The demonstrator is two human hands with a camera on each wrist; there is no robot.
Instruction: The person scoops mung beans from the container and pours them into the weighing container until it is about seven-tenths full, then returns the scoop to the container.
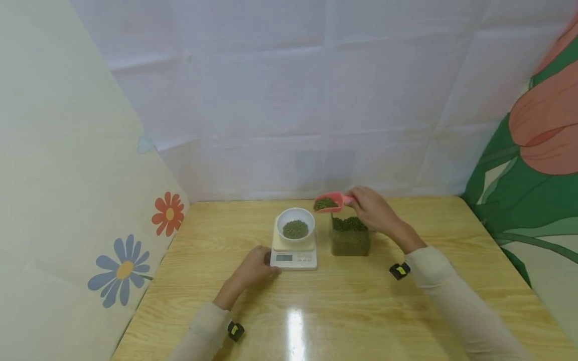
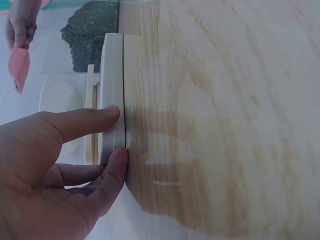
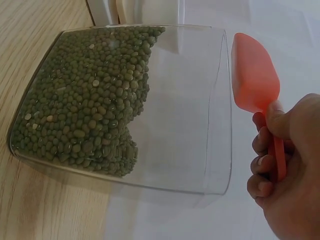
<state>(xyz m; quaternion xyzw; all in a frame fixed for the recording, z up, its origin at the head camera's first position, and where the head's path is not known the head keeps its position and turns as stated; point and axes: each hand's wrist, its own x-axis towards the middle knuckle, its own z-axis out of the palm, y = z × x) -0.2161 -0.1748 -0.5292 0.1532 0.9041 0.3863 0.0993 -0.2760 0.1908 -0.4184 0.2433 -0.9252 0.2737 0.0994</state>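
Note:
My right hand [image 1: 371,208] grips the handle of a red-pink scoop [image 3: 257,80], its fingers wrapped round it. Green mung beans [image 1: 324,203] lie in the scoop, which is held up above the table between a white bowl [image 1: 295,214] and a clear container [image 3: 185,100]. That container is partly filled with mung beans [image 3: 85,102]. The bowl, with a layer of beans in it [image 1: 295,229], sits on a kitchen scale [image 1: 293,260]. At the scale's front left corner, my left hand [image 1: 254,268] holds its edge between thumb and curled fingers, as the left wrist view shows.
Everything stands on a light wooden table [image 1: 198,225]. A pale cloth [image 1: 262,100] hangs behind it, with flower-printed panels [image 1: 135,225] at the sides. The container stands just right of the scale.

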